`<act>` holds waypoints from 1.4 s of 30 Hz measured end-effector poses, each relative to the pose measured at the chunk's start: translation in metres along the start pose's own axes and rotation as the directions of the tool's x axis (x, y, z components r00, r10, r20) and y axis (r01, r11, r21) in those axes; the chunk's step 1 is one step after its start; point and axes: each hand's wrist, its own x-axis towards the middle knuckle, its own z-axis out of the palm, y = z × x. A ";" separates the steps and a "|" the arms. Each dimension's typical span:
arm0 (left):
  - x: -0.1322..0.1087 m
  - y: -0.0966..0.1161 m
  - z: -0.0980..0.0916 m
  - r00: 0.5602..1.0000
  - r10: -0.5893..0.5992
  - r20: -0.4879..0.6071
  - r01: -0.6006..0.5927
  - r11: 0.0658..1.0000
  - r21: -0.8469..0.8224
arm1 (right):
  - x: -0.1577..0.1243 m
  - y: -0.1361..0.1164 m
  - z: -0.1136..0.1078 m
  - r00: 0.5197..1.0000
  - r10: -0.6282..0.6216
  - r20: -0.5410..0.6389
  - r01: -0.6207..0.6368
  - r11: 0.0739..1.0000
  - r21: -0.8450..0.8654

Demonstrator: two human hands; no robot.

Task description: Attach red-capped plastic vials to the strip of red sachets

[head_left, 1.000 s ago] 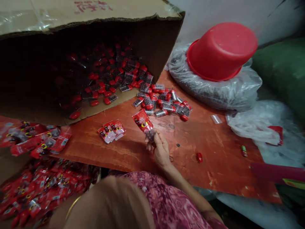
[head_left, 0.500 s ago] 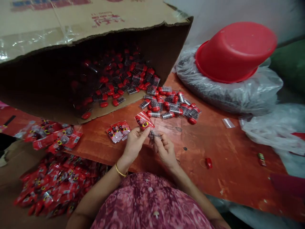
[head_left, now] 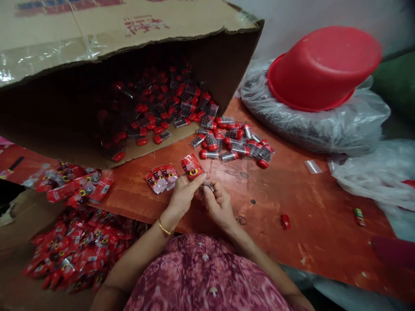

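My left hand pinches a small red printed packet, which stands up above the thumb. Closed at its side, my right hand grips a small clear-and-dark container against the packet's lower end. Fingers cover most of the container, so I cannot tell how far it sits inside the packet. Left of my hands, a few flat red printed packets lie overlapped on the table. Beyond them is a heap of small clear containers with red ends, dark inside.
A big cardboard box on its side holds many more containers. Filled red packets are piled below the table's left edge. A red tub rests on a plastic bag. A loose red piece lies on the red table.
The red packet has turned more upright and faces me more. My right hand has come slightly closer to my left, with the container now lower and more covered by the fingers.
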 end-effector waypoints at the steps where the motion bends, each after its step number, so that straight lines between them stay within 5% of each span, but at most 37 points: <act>1: -0.001 -0.001 0.000 1.000 -0.003 0.019 0.003 1.000 0.009 | 0.000 0.001 0.000 1.000 -0.001 -0.014 0.001 1.000 0.005; 7: -0.008 0.000 -0.002 0.982 -0.136 0.134 0.139 0.990 -0.017 | -0.001 -0.001 -0.006 0.972 0.185 0.145 -0.208 0.964 0.164; 10: -0.010 0.000 -0.004 0.989 -0.096 0.114 0.104 0.992 -0.065 | 0.000 -0.004 -0.010 0.959 0.206 0.194 -0.239 0.957 0.166; 16: -0.018 -0.012 -0.002 0.992 -0.092 0.081 0.093 0.996 -0.004 | 0.005 -0.011 -0.004 0.978 0.182 0.106 -0.197 0.967 0.159; 19: -0.018 -0.008 -0.004 0.993 -0.078 0.094 0.083 0.995 -0.059 | 0.009 -0.015 -0.002 0.969 0.184 0.166 -0.209 0.966 0.153; 22: -0.016 0.003 -0.008 0.998 -0.059 0.019 0.061 0.987 -0.150 | 0.011 -0.017 -0.002 0.958 0.175 0.226 -0.214 0.963 0.161; 28: -0.022 0.009 -0.015 0.991 -0.132 -0.038 0.118 0.959 -0.257 | 0.013 -0.016 0.008 0.982 0.137 0.131 -0.155 0.978 0.141; 33: -0.027 0.013 -0.020 0.981 -0.121 -0.152 0.071 0.952 -0.299 | 0.017 -0.017 0.026 0.978 0.120 0.170 -0.148 0.975 0.166; 42: -0.029 0.011 -0.021 0.984 -0.167 -0.067 0.146 0.959 -0.244 | 0.022 -0.007 0.033 0.984 0.107 0.141 -0.114 0.993 0.042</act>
